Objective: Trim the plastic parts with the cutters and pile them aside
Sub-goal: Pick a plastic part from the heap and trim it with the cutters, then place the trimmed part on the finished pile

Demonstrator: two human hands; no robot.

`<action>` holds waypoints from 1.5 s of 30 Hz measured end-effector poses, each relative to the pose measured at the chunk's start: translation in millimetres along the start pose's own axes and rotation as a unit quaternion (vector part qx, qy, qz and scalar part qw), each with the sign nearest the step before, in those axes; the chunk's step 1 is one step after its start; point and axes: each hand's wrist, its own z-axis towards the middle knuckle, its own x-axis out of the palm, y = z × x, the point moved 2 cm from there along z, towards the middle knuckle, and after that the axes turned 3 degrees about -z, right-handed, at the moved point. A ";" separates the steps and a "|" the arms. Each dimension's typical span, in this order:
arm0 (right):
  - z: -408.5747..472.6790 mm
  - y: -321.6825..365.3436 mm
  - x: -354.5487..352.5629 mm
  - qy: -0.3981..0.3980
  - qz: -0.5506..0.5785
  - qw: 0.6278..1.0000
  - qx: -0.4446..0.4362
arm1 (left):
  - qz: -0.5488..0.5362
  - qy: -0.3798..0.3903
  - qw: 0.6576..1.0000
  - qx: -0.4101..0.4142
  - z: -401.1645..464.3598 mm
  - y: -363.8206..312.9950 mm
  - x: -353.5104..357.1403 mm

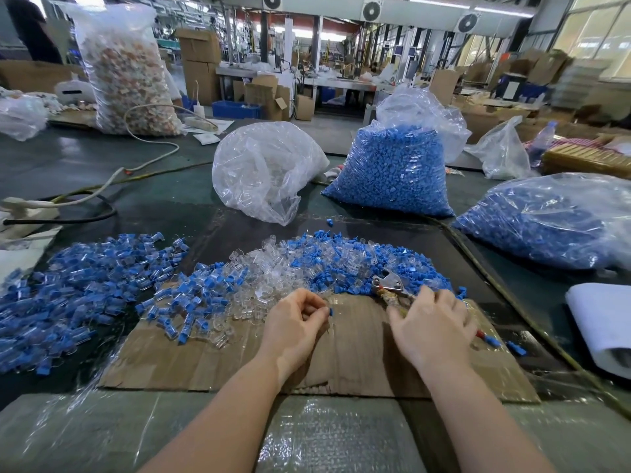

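My left hand (296,322) pinches a small blue and clear plastic part (330,312) over a sheet of cardboard (345,353). My right hand (432,324) lies over the wrapped handles of metal cutters (387,285), fingers spread and lightly curled; the cutter jaws point up-left into a heap of mixed blue and clear parts (341,261). A broad pile of blue and clear parts (78,288) spreads across the left of the table. Whether the right hand fully grips the handles is hidden.
Behind the heaps stand a clear bag (269,169) and two bags of blue pieces (392,169) (546,220). A white roll (601,322) lies at the right edge. Cables and a power strip (30,206) run across the left. Bubble wrap (327,435) covers the near table edge.
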 end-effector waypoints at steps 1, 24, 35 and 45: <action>3.6 -5.1 -0.2 0.048 -0.030 0.998 0.021 | 0.000 -0.002 1.000 -0.002 0.5 0.2 0.2; -26.3 35.7 -29.9 0.301 0.357 0.876 -0.125 | -0.253 -0.049 0.951 -0.170 22.3 -1.0 -13.0; -26.4 33.2 -27.3 0.397 0.329 0.851 -0.098 | -0.267 -0.066 0.942 -0.194 21.2 1.6 -14.9; -27.0 36.2 -30.8 0.419 0.331 0.841 -0.088 | -0.285 -0.074 0.933 -0.209 18.1 -3.4 -11.8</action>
